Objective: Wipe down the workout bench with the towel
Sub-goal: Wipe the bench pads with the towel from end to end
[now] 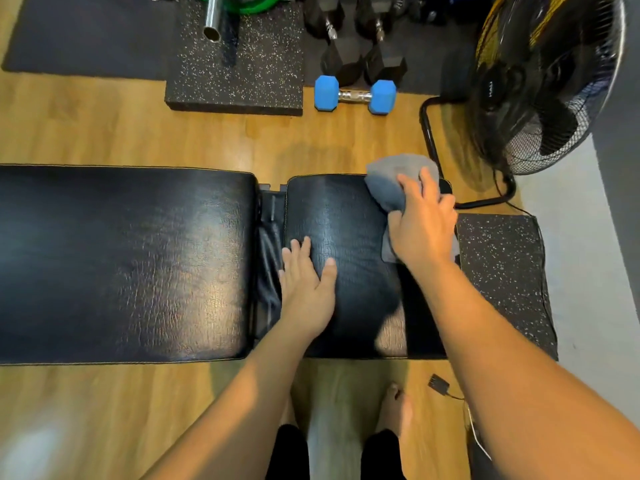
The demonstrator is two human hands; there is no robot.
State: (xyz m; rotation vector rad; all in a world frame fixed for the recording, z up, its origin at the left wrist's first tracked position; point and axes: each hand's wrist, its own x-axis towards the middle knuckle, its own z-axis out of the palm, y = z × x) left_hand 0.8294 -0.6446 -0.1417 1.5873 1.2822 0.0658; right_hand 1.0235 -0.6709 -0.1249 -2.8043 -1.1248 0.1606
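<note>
A black padded workout bench (121, 265) runs across the view, a long back pad on the left and a shorter seat pad (346, 216) on the right, with a gap between them. My right hand (420, 226) presses a grey towel (388, 181) onto the far right corner of the seat pad, fingers spread over the cloth. Part of the towel hangs over the pad's right edge. My left hand (306, 282) lies flat and open on the seat pad's left side, next to the gap.
A black floor fan (540, 81) stands close at the far right, its tube base (429, 133) just beyond the towel. A blue dumbbell (355, 95), black dumbbells (363, 46) and speckled rubber mats (235, 74) lie beyond the bench. Another speckled mat (502, 265) sits at the bench's right end. My bare feet (394, 407) stand on the wooden floor.
</note>
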